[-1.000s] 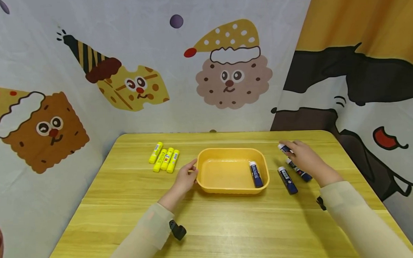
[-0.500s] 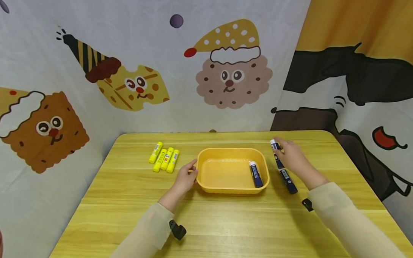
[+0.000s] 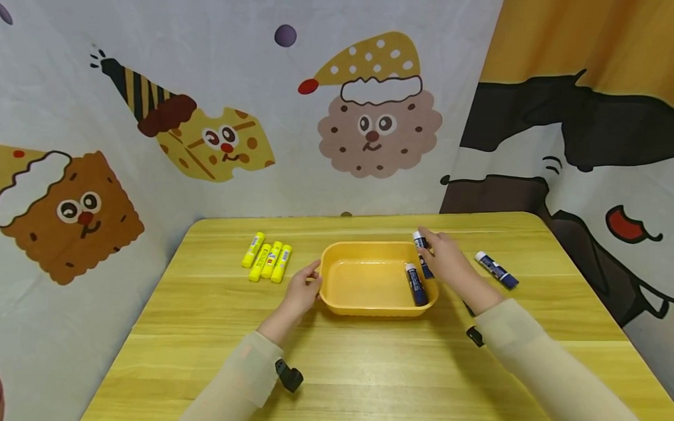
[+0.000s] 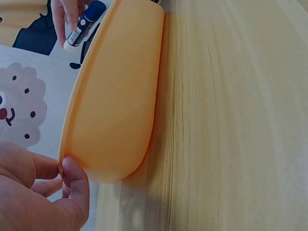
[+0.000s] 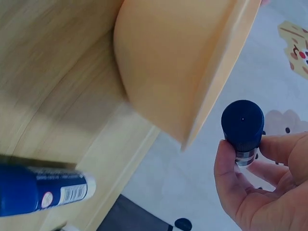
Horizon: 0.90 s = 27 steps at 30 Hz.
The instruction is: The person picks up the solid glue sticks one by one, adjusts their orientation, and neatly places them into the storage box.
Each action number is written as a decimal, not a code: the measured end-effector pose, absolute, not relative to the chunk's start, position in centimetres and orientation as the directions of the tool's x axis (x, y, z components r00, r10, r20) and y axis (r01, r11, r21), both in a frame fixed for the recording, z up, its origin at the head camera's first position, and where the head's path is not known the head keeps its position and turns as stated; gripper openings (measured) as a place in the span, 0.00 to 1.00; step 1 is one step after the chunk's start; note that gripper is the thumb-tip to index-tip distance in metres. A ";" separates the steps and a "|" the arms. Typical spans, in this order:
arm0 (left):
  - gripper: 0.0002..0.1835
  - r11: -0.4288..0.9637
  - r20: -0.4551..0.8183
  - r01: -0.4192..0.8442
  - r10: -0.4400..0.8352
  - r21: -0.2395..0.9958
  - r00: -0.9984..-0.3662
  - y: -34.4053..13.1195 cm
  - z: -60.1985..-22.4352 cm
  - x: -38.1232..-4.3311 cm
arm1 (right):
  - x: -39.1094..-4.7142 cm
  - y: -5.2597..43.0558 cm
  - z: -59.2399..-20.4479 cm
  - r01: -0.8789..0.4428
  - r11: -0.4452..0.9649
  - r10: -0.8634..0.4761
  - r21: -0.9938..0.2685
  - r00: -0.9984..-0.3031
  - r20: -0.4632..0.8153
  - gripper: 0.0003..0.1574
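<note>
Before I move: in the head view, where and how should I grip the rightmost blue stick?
Probably pinch the blue stick mid-length from above, across its long sides: it lies on its side on the table, slanting, white end farther away, both long sides exposed.

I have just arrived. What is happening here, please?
A person's left hand pinches the rim of a yellow tray; the right hand holds a blue glue stick at the tray's right end. Another blue glue stick lies inside. Two more lie on the table right of the tray, and four yellow glue sticks lie together on its left.
</note>
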<state>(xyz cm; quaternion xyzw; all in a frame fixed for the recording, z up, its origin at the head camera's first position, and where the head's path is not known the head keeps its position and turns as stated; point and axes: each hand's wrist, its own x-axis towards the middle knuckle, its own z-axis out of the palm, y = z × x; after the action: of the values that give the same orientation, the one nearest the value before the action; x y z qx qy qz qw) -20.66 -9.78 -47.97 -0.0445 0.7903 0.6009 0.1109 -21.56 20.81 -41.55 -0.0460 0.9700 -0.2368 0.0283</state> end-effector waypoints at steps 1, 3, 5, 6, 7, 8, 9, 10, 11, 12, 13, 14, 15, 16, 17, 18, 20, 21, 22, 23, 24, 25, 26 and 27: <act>0.25 0.274 -0.226 -0.201 0.061 0.941 -0.972 -9.8 -48.0 -20.6 | -21.5 20.6 -41.5 -0.079 0.883 -0.104 -0.463 -0.994 -0.028 0.36; 0.25 0.270 -0.220 -0.196 0.059 0.943 -0.974 -9.7 -47.9 -20.6 | -21.5 20.2 -41.5 -0.085 0.879 -0.107 -0.469 -0.994 -0.022 0.35; 0.26 0.263 -0.217 -0.194 0.058 0.945 -0.975 -9.7 -47.9 -20.6 | -21.4 19.9 -41.5 -0.086 0.875 -0.106 -0.476 -0.994 -0.015 0.35; 0.26 0.260 -0.215 -0.193 0.059 0.946 -0.975 -9.7 -47.8 -20.6 | -21.4 19.8 -41.5 -0.087 0.872 -0.107 -0.481 -0.994 -0.014 0.35; 0.26 0.259 -0.214 -0.192 0.060 0.947 -0.975 -9.7 -47.8 -20.6 | -21.3 19.7 -41.5 -0.085 0.873 -0.104 -0.481 -0.995 -0.013 0.35; 0.26 0.257 -0.213 -0.191 0.062 0.947 -0.975 -9.7 -47.8 -20.6 | -21.3 19.6 -41.6 -0.082 0.873 -0.101 -0.481 -0.995 -0.013 0.35; 0.26 0.255 -0.212 -0.190 0.063 0.948 -0.975 -9.6 -47.8 -20.6 | -21.3 19.5 -41.6 -0.077 0.873 -0.097 -0.481 -0.995 -0.016 0.35; 0.26 0.253 -0.213 -0.191 0.063 0.948 -0.975 -9.6 -47.8 -20.6 | -21.3 19.3 -41.7 -0.075 0.875 -0.096 -0.479 -0.995 -0.018 0.35; 0.26 0.251 -0.214 -0.192 0.063 0.949 -0.975 -9.6 -47.8 -20.6 | -21.3 19.2 -41.7 -0.075 0.876 -0.096 -0.477 -0.995 -0.020 0.35; 0.26 0.250 -0.214 -0.192 0.064 0.949 -0.975 -9.6 -47.8 -20.6 | -21.2 19.1 -41.7 -0.075 0.877 -0.096 -0.475 -0.995 -0.021 0.35; 0.26 0.249 -0.213 -0.191 0.065 0.949 -0.975 -9.6 -47.8 -20.6 | -21.2 19.0 -41.7 -0.075 0.879 -0.096 -0.471 -0.995 -0.021 0.35; 0.26 0.247 -0.211 -0.189 0.063 0.950 -0.975 -9.6 -47.8 -20.6 | -21.2 18.8 -41.7 -0.074 0.881 -0.095 -0.468 -0.995 -0.021 0.35; 0.26 0.245 -0.210 -0.189 0.063 0.951 -0.976 -9.7 -47.8 -20.6 | -21.2 18.7 -41.7 -0.072 0.882 -0.095 -0.466 -0.995 -0.025 0.35; 0.26 0.246 -0.212 -0.190 0.064 0.950 -0.975 -9.6 -47.2 -20.3 | -21.1 18.5 -41.8 -0.068 0.884 -0.091 -0.463 -0.995 -0.028 0.35; 0.26 0.248 -0.216 -0.193 0.066 0.949 -0.974 -9.6 -46.7 -20.1 | -21.0 18.3 -41.8 -0.068 0.884 -0.090 -0.463 -0.996 -0.026 0.35; 0.26 0.247 -0.220 -0.197 0.069 0.949 -0.973 -9.6 -46.3 -20.0 | -21.0 18.2 -41.9 -0.065 0.884 -0.087 -0.463 -0.996 -0.026 0.35; 0.26 0.238 -0.228 -0.204 0.074 0.949 -0.971 -9.7 -46.0 -19.9 | -20.9 17.8 -42.1 -0.059 0.886 -0.080 -0.461 -0.996 -0.027 0.35; 0.26 0.235 -0.232 -0.208 0.077 0.949 -0.970 -9.7 -46.0 -19.9 | -20.9 17.7 -42.2 -0.058 0.884 -0.081 -0.463 -0.996 -0.028 0.35; 0.26 0.234 -0.235 -0.211 0.078 0.949 -0.969 -9.7 -45.9 -19.9 | -20.9 17.6 -42.3 -0.059 0.885 -0.080 -0.462 -0.996 -0.026 0.34; 0.26 0.232 -0.235 -0.212 0.076 0.949 -0.969 -9.8 -46.6 -20.2 | -20.9 17.4 -42.5 -0.064 0.887 -0.084 -0.457 -0.996 -0.023 0.34; 0.26 0.230 -0.232 -0.210 0.074 0.950 -0.970 -9.8 -47.0 -20.3 | -20.9 17.3 -42.5 -0.065 0.892 -0.085 -0.447 -0.996 -0.024 0.34; 0.26 0.229 -0.229 -0.207 0.071 0.951 -0.971 -9.8 -47.4 -20.5 | -20.8 17.1 -42.6 -0.068 0.897 -0.087 -0.436 -0.996 -0.024 0.34; 0.26 0.233 -0.225 -0.204 0.067 0.951 -0.972 -9.8 -47.6 -20.5 | -20.8 17.0 -42.7 -0.073 0.902 -0.091 -0.426 -0.996 -0.023 0.34; 0.26 0.237 -0.223 -0.202 0.063 0.950 -0.973 -9.7 -47.7 -20.6 | -20.7 16.8 -42.7 -0.078 0.906 -0.095 -0.415 -0.995 -0.020 0.33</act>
<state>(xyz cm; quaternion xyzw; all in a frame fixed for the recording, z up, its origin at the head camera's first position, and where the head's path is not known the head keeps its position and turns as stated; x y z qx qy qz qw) -20.55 -9.73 -47.69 -0.0447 0.7789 0.6162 0.1077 -20.73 16.78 -42.68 -0.0444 0.9761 -0.2119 0.0197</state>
